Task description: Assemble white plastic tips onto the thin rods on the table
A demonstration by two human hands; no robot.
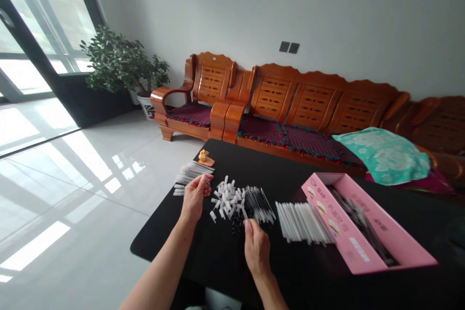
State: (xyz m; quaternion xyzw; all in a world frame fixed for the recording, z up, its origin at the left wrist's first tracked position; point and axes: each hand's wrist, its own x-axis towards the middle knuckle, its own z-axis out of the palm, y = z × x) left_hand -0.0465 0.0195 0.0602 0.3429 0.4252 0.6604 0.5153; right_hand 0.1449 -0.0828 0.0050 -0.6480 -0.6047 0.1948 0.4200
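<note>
My left hand (194, 198) hovers over the black table (174, 247), its fingertips beside a heap of small white plastic pieces (225, 200). Whether it holds anything, I cannot tell. Behind it lies a bunch of clear thin tubes (192, 172). My right hand (257, 247) sits at the near side of the heap, its fingertips close to a spread of thin black-tipped pen refills (258, 205) and small black parts (236, 225). To the right lies a row of white translucent tubes (301, 223), then an open pink cardboard box (363, 223) with dark items inside.
A small orange figurine on a stand (204, 156) sits at the table's far end. Beyond the table stand a wooden sofa (290, 101) with a teal cloth (381, 155) and a potted plant (123, 63). Shiny floor tiles (98, 193) extend left to a glass door (39, 24).
</note>
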